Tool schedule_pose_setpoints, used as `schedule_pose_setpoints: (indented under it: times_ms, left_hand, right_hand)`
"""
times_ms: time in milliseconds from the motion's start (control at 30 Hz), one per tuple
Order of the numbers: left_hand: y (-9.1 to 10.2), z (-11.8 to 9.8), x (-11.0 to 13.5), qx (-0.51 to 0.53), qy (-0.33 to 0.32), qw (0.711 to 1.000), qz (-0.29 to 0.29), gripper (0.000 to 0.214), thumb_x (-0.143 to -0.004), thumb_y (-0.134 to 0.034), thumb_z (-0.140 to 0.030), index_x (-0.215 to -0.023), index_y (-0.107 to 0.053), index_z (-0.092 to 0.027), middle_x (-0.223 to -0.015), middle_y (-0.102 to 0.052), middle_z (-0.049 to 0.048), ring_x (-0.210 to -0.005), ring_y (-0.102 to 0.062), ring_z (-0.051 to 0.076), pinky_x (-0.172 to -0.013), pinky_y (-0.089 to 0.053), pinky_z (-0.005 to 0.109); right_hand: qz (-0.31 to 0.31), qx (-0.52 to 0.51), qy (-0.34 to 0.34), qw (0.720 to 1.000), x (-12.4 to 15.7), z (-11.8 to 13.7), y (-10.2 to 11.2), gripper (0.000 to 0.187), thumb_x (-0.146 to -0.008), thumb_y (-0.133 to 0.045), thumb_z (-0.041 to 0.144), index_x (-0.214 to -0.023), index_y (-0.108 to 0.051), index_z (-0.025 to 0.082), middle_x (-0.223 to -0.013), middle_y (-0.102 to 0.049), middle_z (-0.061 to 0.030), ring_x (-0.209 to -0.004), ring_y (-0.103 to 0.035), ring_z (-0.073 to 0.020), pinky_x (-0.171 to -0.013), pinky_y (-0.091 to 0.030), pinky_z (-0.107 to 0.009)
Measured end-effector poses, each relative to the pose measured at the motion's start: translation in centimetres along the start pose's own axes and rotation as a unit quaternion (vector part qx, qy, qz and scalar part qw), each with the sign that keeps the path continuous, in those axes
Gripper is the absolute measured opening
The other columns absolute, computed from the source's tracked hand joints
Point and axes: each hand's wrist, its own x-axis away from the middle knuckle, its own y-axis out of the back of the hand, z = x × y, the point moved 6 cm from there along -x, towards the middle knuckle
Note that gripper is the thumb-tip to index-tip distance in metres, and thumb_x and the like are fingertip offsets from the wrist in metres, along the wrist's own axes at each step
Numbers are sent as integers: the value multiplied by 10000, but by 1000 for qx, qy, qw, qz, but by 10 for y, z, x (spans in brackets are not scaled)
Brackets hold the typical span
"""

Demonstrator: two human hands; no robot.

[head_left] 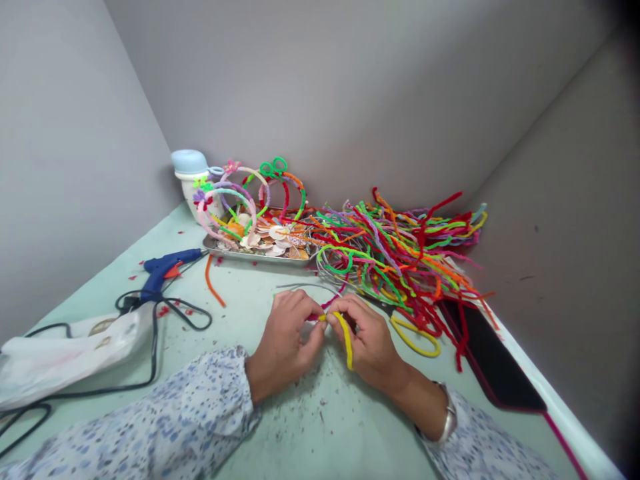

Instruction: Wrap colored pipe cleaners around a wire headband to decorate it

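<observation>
A yellow pipe cleaner (347, 341) sits low over the worktop (320, 413), between the two hands. The left hand (287, 337) pinches its upper end with closed fingertips, next to a short red piece (314, 317). The right hand (369, 343) is curled shut around the yellow length, which hangs down past its thumb. Just right of that hand lie yellow-handled scissors (417, 341), with a dark phone (493, 370) further right. Behind them sprawls a heap of coloured pipe cleaners (400, 253), beside a metal tray of shells (265, 248) with wrapped headbands (245, 193). A blue glue gun (165, 267) lies well to the left.
</observation>
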Motion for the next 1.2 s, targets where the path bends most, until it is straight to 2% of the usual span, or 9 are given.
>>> schedule_pose_setpoints:
  times_ms: [400, 900, 1067, 1200]
  left_hand:
    - [0, 0, 1, -17, -13, 1000, -7, 58, -805, -531, -142, -772, -512, -186, -764, -525, 16, -780, -491, 184, -783, -357, 358]
    - [0, 1, 0, -19, -13, 1000, -20, 88, -775, -541, -127, -744, -487, -189, -731, -511, 2, -757, -488, 175, -779, -355, 351]
    - [1, 0, 2, -7, -12, 1000, -16, 74, -772, -539, -128, -762, -499, -190, -737, -517, 7, -758, -490, 179, -776, -358, 353]
    - [1, 1, 2, 3, -11, 1000, -14, 63, -783, -538, -132, -772, -511, -188, -744, -523, 9, -766, -492, 180, -783, -357, 352]
  right_hand:
    - [30, -23, -32, 999, 0, -5, -5, 135, -923, -503, 265, -852, -584, 185, -796, -564, -17, -693, -507, -137, -640, -391, -260]
    - [24, -96, -63, 993, 2, -17, -6, 131, -907, -555, 297, -853, -630, 204, -786, -566, -2, -678, -504, -127, -614, -390, -242]
    - [29, -98, -81, 991, 2, -20, -7, 170, -908, -552, 325, -829, -630, 197, -746, -549, 0, -625, -473, -119, -569, -375, -238]
    - [31, -87, -74, 993, 2, -18, -7, 182, -911, -546, 328, -826, -633, 193, -737, -553, -4, -647, -490, -129, -601, -400, -247]
